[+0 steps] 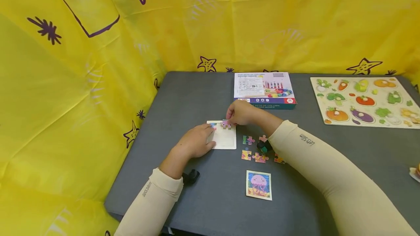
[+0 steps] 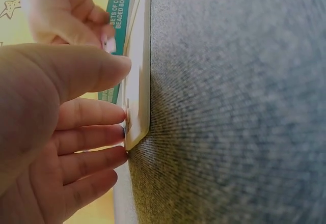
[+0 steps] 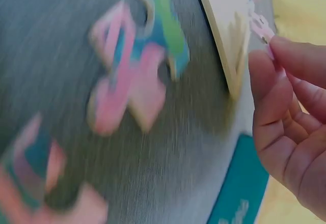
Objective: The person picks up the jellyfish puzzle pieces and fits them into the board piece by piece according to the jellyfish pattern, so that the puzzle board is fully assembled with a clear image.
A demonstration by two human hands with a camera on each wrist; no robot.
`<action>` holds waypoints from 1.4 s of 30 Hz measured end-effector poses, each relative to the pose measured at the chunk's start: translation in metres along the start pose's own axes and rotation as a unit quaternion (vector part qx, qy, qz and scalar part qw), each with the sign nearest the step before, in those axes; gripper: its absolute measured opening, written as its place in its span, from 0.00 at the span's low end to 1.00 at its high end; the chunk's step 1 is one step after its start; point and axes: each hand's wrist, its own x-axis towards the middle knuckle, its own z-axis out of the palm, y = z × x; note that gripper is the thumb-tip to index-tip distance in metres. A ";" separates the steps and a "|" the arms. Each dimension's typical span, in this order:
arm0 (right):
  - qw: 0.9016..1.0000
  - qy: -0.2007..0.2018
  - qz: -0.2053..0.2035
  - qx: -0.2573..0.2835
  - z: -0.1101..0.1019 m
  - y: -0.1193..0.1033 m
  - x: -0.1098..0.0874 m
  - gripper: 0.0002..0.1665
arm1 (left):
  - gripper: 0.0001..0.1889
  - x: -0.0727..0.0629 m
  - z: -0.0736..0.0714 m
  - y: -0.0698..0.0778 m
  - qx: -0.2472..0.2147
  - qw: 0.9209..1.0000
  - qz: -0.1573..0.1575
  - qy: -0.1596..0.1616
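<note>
A shallow white puzzle tray (image 1: 226, 142) lies flat on the table. My left hand (image 1: 195, 141) rests at its left side with extended fingers; the fingertips are at the rim and on a small colourful puzzle piece (image 1: 213, 124) in the upper left corner. Between thumb and forefinger, my right hand (image 1: 242, 113) pinches a pink puzzle piece (image 1: 225, 124) with a face on it, over the tray's upper part. In the right wrist view that pink piece (image 3: 262, 26) is tilted, partly covered by the fingertips. Several loose puzzle pieces (image 1: 260, 157) lie right of the tray, some beneath the right forearm.
A jellyfish picture card (image 1: 258, 185) lies nearer the table's front. Behind the tray stands a bead set box (image 1: 265, 92). At the back right is a vegetable puzzle board (image 1: 365, 101). Yellow cloth (image 1: 210, 21) hangs along the back and left of the grey table (image 1: 193, 97).
</note>
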 end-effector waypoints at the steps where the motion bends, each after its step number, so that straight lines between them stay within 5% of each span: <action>1: 1.000 -0.002 -0.002 -0.008 0.003 -0.002 0.003 0.04 | 0.28 0.001 0.000 0.001 0.001 1.000 0.000 -0.001; 20: 0.995 0.030 0.026 -0.095 0.012 -0.007 0.006 0.05 | 0.27 0.016 0.002 0.019 0.067 0.998 -0.001 0.016; 26: 0.994 0.046 0.019 -0.099 -0.016 0.013 -0.019 0.05 | 0.27 0.019 0.003 0.023 0.077 0.997 -0.001 0.020; 32: 0.993 0.046 0.055 -0.092 -0.040 0.044 -0.052 0.05 | 0.30 0.019 0.002 0.022 0.078 0.997 -0.018 0.013; 38: 0.993 0.031 0.070 -0.093 -0.046 0.071 -0.075 0.03 | 0.30 0.018 0.001 0.018 0.099 0.995 -0.022 0.000; 42: 0.992 0.026 0.075 -0.098 -0.043 0.083 -0.086 0.13 | 0.29 0.018 0.002 0.017 0.096 0.995 -0.024 -0.002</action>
